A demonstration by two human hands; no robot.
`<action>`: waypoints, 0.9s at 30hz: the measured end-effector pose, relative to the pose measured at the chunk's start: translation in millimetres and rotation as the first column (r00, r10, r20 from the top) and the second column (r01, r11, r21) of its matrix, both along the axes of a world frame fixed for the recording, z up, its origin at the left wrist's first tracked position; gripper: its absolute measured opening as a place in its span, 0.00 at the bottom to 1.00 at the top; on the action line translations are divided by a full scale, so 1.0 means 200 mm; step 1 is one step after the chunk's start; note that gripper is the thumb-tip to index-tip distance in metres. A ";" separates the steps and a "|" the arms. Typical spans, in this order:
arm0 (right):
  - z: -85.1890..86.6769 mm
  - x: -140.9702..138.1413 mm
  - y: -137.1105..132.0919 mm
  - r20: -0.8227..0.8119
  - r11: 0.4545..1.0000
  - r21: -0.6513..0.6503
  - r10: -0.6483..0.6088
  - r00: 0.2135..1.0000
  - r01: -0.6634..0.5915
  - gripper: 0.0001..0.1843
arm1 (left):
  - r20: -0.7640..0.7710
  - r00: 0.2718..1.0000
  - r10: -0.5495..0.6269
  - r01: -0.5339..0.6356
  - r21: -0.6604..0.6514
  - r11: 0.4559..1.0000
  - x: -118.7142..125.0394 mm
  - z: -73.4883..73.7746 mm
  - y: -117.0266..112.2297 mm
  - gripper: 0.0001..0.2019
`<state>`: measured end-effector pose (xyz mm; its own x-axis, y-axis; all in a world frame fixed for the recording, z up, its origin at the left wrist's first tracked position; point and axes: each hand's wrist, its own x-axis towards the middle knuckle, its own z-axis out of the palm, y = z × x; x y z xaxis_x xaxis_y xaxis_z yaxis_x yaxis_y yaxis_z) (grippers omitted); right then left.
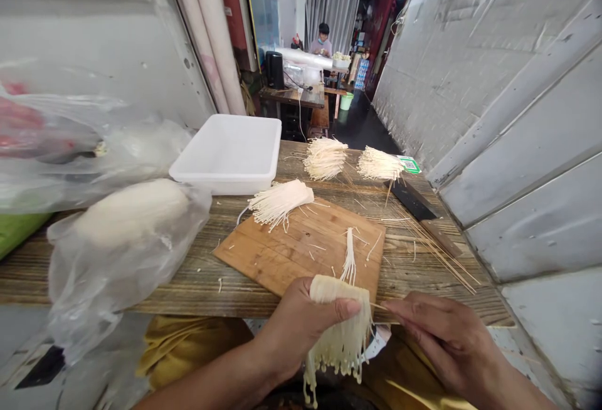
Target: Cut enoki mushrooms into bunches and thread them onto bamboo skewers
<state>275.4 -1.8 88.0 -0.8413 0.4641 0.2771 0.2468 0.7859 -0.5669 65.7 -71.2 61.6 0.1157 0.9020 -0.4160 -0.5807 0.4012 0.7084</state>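
Observation:
My left hand (301, 322) is closed around a bunch of enoki mushrooms (341, 341), its thumb across the front and the caps hanging down. My right hand (442, 328) pinches a thin wooden skewer (377, 306) at the bunch's right side; how deep its far end sits is hidden. Beyond the hands lies a wooden cutting board (301, 253). A small strand cluster of enoki (349, 256) rests on its right part, and a larger enoki bunch (281, 202) on its far left edge.
Behind the board stands a white plastic tub (226, 181). More enoki bunches (325, 159) lie at the table's far side. A cleaver (409, 200) and loose skewers (442, 253) are on the right. Plastic bags (126, 234) cover the left. A person (322, 43) sits in the background.

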 end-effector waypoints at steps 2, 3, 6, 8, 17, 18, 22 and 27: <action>0.00 0.00 0.00 0.015 1.000 -0.024 0.006 1.000 -0.006 0.24 | 0.014 1.000 -0.005 0.005 0.002 1.000 0.00 0.00 0.00 0.13; 0.00 0.00 0.00 0.013 1.000 -0.030 0.008 1.000 -0.008 0.24 | 0.021 1.000 -0.006 0.006 0.005 1.000 0.00 0.00 0.00 0.13; 0.01 -0.01 0.00 0.005 0.998 -0.054 0.014 1.000 -0.014 0.25 | 0.039 0.999 -0.023 0.022 0.018 1.000 0.00 0.00 0.00 0.14; 0.01 -0.03 0.00 0.017 0.997 -0.073 0.018 1.000 -0.017 0.24 | 0.053 0.998 -0.035 0.035 0.019 0.999 0.01 0.01 -0.01 0.14; 0.01 -0.06 0.01 -0.046 0.999 -0.022 -0.043 0.998 0.042 0.20 | 0.003 1.000 -0.010 0.010 0.004 1.000 0.01 0.01 0.01 0.18; 0.01 -0.06 0.01 -0.054 0.999 -0.014 -0.053 0.997 0.053 0.19 | -0.019 1.000 -0.001 0.001 -0.001 1.000 0.01 0.01 0.01 0.18; 0.04 -0.07 0.00 -0.051 0.995 -0.027 -0.101 0.994 0.099 0.14 | -0.104 0.994 0.029 -0.030 -0.008 1.000 0.00 0.01 0.00 0.16; 0.08 -0.05 0.01 0.005 0.998 0.003 -0.057 0.998 0.057 0.15 | -0.078 0.997 0.020 -0.022 -0.021 1.000 -0.01 0.01 -0.01 0.16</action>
<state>264.9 -0.3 104.2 -0.8150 0.5104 0.2744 0.2937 0.7720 -0.5637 64.3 -72.4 62.9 0.0633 0.8946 -0.4423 -0.5329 0.4050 0.7429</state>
